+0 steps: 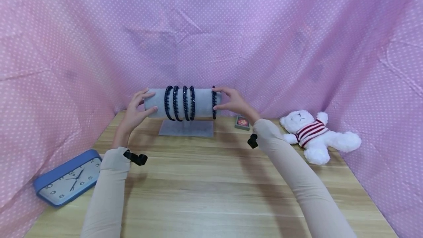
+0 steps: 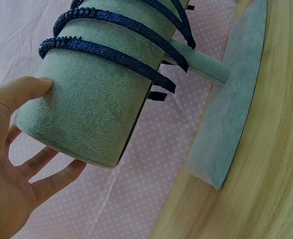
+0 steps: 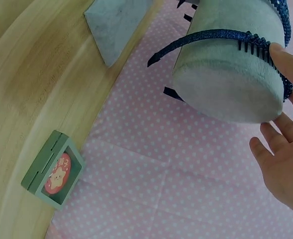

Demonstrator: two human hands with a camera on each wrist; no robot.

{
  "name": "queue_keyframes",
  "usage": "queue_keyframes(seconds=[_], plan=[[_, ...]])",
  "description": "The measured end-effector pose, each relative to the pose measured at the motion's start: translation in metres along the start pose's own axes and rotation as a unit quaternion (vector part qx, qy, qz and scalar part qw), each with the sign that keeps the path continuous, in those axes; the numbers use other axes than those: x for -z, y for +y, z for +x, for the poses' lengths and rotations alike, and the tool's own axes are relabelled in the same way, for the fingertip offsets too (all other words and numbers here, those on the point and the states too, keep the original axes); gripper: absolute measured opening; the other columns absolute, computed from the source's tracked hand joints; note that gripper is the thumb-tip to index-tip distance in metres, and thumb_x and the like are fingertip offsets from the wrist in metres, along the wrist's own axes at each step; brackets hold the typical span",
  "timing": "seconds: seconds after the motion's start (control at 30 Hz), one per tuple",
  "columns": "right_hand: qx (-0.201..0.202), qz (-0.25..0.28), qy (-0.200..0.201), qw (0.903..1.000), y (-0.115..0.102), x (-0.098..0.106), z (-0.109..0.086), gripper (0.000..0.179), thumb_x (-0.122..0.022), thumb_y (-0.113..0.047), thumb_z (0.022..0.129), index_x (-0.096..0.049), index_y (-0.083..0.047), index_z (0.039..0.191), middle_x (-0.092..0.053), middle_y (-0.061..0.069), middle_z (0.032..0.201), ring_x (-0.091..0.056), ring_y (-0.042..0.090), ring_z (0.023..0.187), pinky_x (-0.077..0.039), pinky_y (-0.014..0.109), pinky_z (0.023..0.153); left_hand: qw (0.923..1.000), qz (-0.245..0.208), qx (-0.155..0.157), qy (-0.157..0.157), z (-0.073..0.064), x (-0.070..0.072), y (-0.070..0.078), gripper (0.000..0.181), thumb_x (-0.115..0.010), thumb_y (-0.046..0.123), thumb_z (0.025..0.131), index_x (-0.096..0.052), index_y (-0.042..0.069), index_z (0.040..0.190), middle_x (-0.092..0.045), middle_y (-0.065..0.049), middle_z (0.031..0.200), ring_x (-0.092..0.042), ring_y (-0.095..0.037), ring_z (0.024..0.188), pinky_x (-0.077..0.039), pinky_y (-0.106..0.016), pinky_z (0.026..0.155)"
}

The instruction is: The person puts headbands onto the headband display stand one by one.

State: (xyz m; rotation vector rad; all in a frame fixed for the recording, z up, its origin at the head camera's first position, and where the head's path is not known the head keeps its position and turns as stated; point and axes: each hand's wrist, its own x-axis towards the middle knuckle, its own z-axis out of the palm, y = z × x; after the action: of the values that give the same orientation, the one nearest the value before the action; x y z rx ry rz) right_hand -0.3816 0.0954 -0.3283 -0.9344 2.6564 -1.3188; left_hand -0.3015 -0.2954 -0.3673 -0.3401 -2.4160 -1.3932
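Observation:
A grey plush headband stand [image 1: 203, 102] has a horizontal cylinder on a post above a flat base [image 1: 186, 128]. Several dark blue glittery headbands [image 1: 176, 104] with comb teeth circle its middle. One more headband [image 1: 214, 100] sits near the right end; in the right wrist view this headband [image 3: 206, 36] shows its teeth against the plush. My right hand [image 1: 232, 100] pinches it, thumb in front and index finger on top, the other fingers [image 3: 273, 134] spread by the cylinder's end. With thumb and fingers, my left hand [image 1: 135, 109] holds the cylinder's left end [image 2: 86, 114].
Behind the stand, a small green framed box [image 1: 242, 123] lies to the right. A white teddy bear [image 1: 314, 135] in a striped shirt lies farther right. At the left is a blue clock [image 1: 69, 177]. Pink dotted cloth [image 1: 211, 28] surrounds the wooden table [image 1: 198, 194].

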Motion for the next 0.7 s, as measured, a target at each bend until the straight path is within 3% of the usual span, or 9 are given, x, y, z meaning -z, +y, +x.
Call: queue_keyframes(seconds=[0.17, 0.4, 0.7], plan=[[0.004, -0.007, 0.004, 1.0000, -0.006, -0.006, 0.000, 0.072, -0.087, -0.021, 0.082, -0.056, -0.027, 0.146, -0.043, 0.003, 0.161, -0.033, 0.027, 0.153, -0.022, 0.054, 0.126, 1.0000, -0.008, -0.001, 0.001, 0.001, -0.001, 0.001, 0.056, -0.069, 0.002, 0.095, -0.049, 0.000, 0.148, -0.022, -0.017, 0.167, -0.028, -0.044, 0.146, -0.033, -0.064, 0.115], [0.009, -0.039, 0.019, 0.9990, -0.013, -0.011, 0.002, 0.070, -0.089, -0.020, 0.080, -0.059, -0.024, 0.144, -0.049, 0.004, 0.157, -0.040, 0.027, 0.148, -0.028, 0.049, 0.125, 1.0000, -0.005, 0.000, 0.002, -0.001, -0.001, 0.002, 0.056, -0.071, 0.011, 0.096, -0.052, 0.008, 0.148, -0.024, -0.009, 0.168, -0.030, -0.038, 0.146, -0.037, -0.059, 0.113], [0.028, -0.055, 0.018, 0.9979, -0.016, -0.019, 0.009, 0.070, -0.089, -0.019, 0.079, -0.060, -0.019, 0.143, -0.053, 0.007, 0.154, -0.045, 0.028, 0.145, -0.034, 0.045, 0.123, 1.0000, -0.004, -0.005, 0.001, -0.002, 0.001, 0.003, 0.057, -0.071, 0.011, 0.096, -0.051, 0.007, 0.149, -0.024, -0.009, 0.168, -0.032, -0.038, 0.144, -0.039, -0.057, 0.112]])
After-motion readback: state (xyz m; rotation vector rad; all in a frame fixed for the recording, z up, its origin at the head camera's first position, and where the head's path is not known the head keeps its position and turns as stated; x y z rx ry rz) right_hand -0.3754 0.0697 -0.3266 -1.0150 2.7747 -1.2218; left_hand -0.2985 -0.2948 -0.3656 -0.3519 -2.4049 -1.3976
